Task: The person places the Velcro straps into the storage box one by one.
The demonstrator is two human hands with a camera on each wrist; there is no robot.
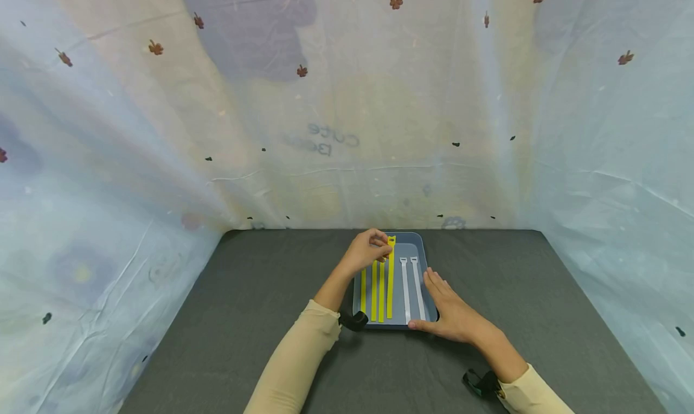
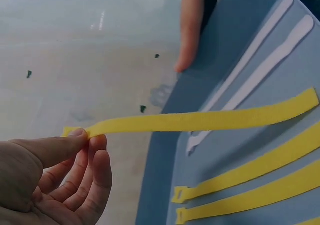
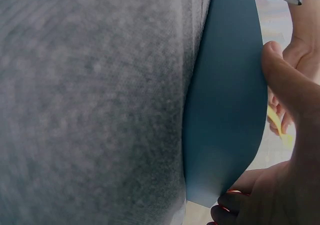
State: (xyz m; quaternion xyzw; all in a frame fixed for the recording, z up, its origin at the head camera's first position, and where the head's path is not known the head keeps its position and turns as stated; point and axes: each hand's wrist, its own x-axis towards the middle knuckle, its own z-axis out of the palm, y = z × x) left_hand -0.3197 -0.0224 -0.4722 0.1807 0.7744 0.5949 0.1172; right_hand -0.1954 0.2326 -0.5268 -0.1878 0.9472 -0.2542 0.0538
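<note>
While the long yellow fabric strap (image 2: 210,118) hangs in the air by one end, its other end reaches down onto the floor of the shallow grey-blue plastic tray (image 1: 428,263), so the strap slants from the fingers to the tray. The left hand (image 1: 365,251) has this strap in a pinch grip: thumb and forefinger (image 2: 75,137) press together on the very tip, the other fingers curl loosely beneath, and the strap runs away from the fingertips to the right in the left wrist view. In the head view the pinched end sits at the far edge of the tray, just beyond the fingertips.

Beside it, three more yellow straps (image 1: 374,290) lie flat and parallel on the left part of the tray floor. To their right lie two white straps (image 1: 412,287), also flat and side by side, with their widened ends towards the far edge.

The right hand (image 1: 452,314) lies with straight, relaxed fingers against the right rim of the tray, the thumb along its near edge; it holds nothing in a closed grip, only touching the tray. The right wrist view shows the tray's outer wall just beside that thumb.

The tray rests on a dark grey cloth-covered tabletop (image 1: 244,317), and a pale patterned sheet (image 1: 162,149) hangs behind and to both sides.
</note>
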